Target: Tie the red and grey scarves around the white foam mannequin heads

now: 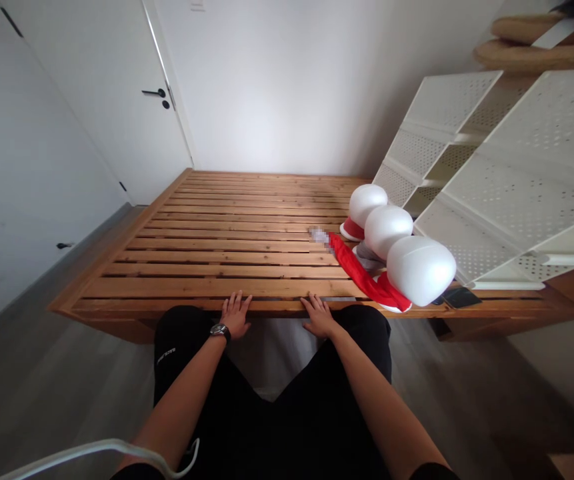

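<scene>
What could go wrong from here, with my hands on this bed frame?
Your right hand is nearest the rounded white form at the front edge of the slatted wooden bed frame; a bump might roll it off. The red cloth beneath it could snag and drag it. The pale cable by your left arm might catch.

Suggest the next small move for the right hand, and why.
Probably slide the right hand over onto the red fabric strip. That hand looks empty, resting on the near edge of the slatted wooden bed frame, and the strip is the closest item to it. The left hand lies farther away.
</scene>
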